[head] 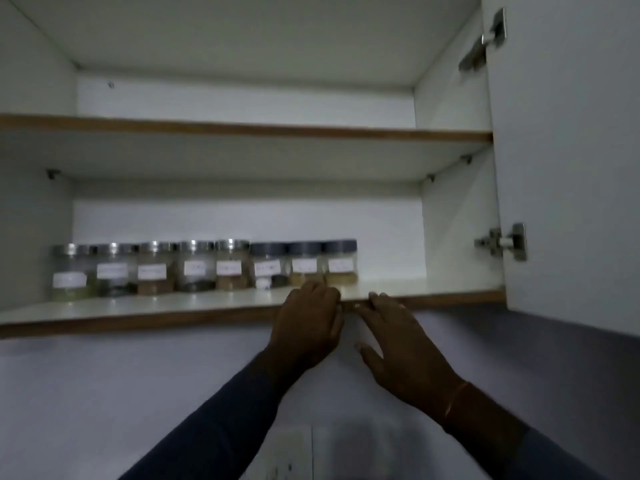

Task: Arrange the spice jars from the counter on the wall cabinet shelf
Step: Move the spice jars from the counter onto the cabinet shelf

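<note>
Several labelled spice jars [204,268] stand in a row on the lower shelf [138,308] of the open wall cabinet, the left ones with silver lids, the right three with dark lids. The rightmost jar [341,263] holds pale yellow grains. My left hand [308,323] hangs at the shelf's front edge just below that jar, fingers relaxed and holding nothing. Beside it, my right hand [391,337] has its fingers straight, the tips at the shelf edge, also holding nothing.
The upper shelf [242,128] shows nothing on it. The cabinet door [568,168] stands open at the right with two metal hinges [505,242]. Bare shelf space lies right of the jars [391,282]. A white wall with a socket plate [277,459] is below.
</note>
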